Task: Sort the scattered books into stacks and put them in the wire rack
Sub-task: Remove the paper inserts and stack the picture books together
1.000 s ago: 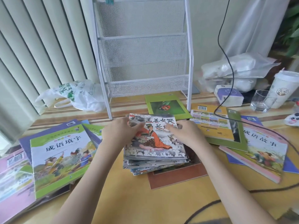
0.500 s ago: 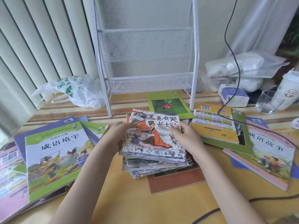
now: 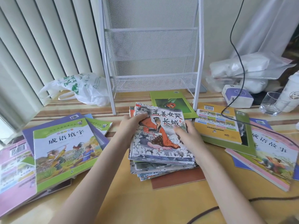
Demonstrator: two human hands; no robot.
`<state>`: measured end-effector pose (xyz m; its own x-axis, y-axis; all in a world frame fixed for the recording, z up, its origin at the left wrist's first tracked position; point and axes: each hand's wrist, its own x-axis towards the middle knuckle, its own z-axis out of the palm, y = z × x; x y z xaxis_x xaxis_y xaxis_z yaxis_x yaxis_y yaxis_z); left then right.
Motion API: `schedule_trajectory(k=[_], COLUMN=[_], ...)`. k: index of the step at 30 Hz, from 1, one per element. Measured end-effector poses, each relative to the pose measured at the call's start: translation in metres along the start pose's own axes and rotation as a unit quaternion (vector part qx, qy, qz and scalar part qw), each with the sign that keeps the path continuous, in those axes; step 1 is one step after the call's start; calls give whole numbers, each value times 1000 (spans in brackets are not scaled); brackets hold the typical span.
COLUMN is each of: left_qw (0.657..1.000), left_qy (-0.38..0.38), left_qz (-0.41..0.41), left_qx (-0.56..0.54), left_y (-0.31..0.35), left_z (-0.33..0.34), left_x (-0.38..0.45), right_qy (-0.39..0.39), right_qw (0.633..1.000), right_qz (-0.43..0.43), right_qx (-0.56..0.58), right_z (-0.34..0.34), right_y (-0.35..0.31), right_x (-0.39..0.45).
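Note:
A stack of thin picture books [image 3: 160, 143] lies in the middle of the table, its top cover showing a figure in an orange robe. My left hand [image 3: 131, 125] grips the upper part of the stack at its left edge. My right hand [image 3: 188, 135] holds the right edge, fingers over the cover. That upper part is tilted up off the books below. The white wire rack [image 3: 152, 54] stands right behind, its mesh shelves holding nothing. Larger books lie scattered: a green one [image 3: 64, 147] at left, a yellow one [image 3: 216, 125] and a pink one [image 3: 268, 152] at right.
A white plastic bag [image 3: 84, 89] lies left of the rack. A green ladybird book [image 3: 171, 104] sits at the rack's foot. At the right are a glass [image 3: 270, 102], a paper cup [image 3: 291, 96], a small box [image 3: 236, 96] and bagged items. A black cable [image 3: 239, 62] hangs across the right books.
Both hands have raised the upper books of the stack, tilting them up toward the rack. The view has dipped and moved closer to the table.

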<state>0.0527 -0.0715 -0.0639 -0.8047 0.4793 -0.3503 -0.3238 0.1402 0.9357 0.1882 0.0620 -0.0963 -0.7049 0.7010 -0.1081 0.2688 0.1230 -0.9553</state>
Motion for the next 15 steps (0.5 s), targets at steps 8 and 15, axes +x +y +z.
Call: schedule_trajectory(k=[8,15], left_qw=[962,872], left_qy=[-58,-22], left_qz=[263,483], left_qx=[-43,75], left_y=[4,22], left_z=[-2,-32], left_x=[-48,-84], right_qy=[-1,-23], right_qw=[997,972], right_qz=[-12,-202], right_qx=[82,121], right_z=[-7,6], right_y=[-29,-54], right_x=[-14,-34])
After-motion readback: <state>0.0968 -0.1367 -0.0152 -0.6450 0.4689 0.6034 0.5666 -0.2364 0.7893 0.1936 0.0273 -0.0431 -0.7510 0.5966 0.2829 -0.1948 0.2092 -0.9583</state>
